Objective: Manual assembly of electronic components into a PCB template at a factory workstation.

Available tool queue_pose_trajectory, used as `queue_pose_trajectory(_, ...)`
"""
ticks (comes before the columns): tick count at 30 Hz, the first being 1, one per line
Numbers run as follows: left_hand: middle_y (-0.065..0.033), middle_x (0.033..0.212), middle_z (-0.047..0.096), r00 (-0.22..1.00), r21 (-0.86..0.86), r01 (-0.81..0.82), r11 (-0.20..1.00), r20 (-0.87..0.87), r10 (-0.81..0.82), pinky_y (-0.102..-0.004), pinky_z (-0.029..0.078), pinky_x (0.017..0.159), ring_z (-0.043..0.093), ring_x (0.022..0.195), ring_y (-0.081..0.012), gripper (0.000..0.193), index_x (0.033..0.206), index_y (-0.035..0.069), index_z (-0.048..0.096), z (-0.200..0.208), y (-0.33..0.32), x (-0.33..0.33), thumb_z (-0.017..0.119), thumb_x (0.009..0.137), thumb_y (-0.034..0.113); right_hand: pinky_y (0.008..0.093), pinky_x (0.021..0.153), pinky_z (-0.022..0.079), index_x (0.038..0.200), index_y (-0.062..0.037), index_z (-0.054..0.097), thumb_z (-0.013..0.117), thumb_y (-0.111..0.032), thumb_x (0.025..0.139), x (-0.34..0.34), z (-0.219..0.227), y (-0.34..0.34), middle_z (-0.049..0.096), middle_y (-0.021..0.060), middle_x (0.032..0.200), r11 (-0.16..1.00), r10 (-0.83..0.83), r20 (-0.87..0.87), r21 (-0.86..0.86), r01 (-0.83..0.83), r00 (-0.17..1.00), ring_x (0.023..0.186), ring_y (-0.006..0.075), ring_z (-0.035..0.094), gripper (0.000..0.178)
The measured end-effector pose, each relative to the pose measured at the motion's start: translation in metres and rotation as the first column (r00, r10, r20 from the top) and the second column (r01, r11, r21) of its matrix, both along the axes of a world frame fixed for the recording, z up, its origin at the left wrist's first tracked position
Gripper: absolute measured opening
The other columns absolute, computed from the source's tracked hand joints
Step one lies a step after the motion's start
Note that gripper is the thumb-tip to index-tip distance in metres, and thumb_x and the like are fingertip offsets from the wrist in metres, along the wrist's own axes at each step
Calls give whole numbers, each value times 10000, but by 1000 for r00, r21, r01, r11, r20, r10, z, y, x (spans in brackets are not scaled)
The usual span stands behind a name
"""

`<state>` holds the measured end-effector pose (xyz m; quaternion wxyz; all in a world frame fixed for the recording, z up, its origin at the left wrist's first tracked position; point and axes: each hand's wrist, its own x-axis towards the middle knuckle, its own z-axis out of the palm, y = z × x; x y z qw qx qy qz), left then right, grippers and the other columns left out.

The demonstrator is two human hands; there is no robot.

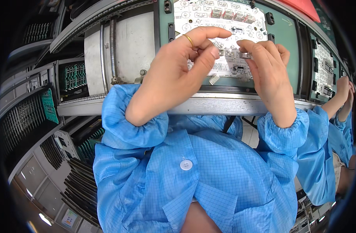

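Note:
A white printed circuit board (180,19) lies in a green carrier frame (284,27) in front of me. My left hand (178,72), with a ring on one finger, hovers over its left part. The index finger stretches out while the thumb closes toward the other fingers, around a small metallic part (221,52). My right hand (269,64) is over the lower right of the board, thumb and fingers pinched at a small silver component (244,55). Whether that component touches the board is hard to tell. Red-sided relay-like blocks (227,14) stand on the board's upper part.
A metal rail (209,105) runs along the near edge. Two clusters of thin pins (214,79) show at the board's lower edge. Racks of green boards (75,77) stand at the left. On the right, another person's hands (343,93) are near a second board (323,70).

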<state>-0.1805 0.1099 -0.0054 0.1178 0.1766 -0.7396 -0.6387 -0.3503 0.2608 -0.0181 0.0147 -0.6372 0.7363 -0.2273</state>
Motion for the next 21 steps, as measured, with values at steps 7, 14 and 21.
queue_pose_trajectory(7, -37, 1036, 684, 993, 15, -55, 998, 110, 53, -203, 472, 839, 591, 959, -63, 298, 1320, 18, 575, 1, -4, 4, 535, 1051, 140, 416, 973, 344, 1262, -116, 592, 658, -3, 866, 0, 0, -3, 690, 4, 1016, 997, -11, -97, 74, 18, 995, 999, 206, 586, 417)
queue_pose_trajectory(14, -101, 1056, 699, 991, -14, -84, 996, 105, 85, -207, 508, 782, 633, 964, -88, 338, 1309, -35, 536, -8, -4, 2, 612, 1005, 90, 412, 949, 354, 1233, -104, 602, 681, 10, 823, 1, -1, -1, 671, 32, 990, 1000, -31, -34, 1, 31, 999, 996, 231, 582, 433)
queue_pose_trajectory(21, -95, 1005, 677, 999, -593, -41, 804, -43, 19, -256, 531, 792, 656, 916, -147, 229, 1149, -9, 663, -8, -11, -6, 673, 921, 12, 389, 865, 412, 1101, -63, 649, 712, 23, 751, -2, 20, 28, 652, 51, 988, 995, 44, 172, 76, -57, 984, 980, 272, 573, 367)
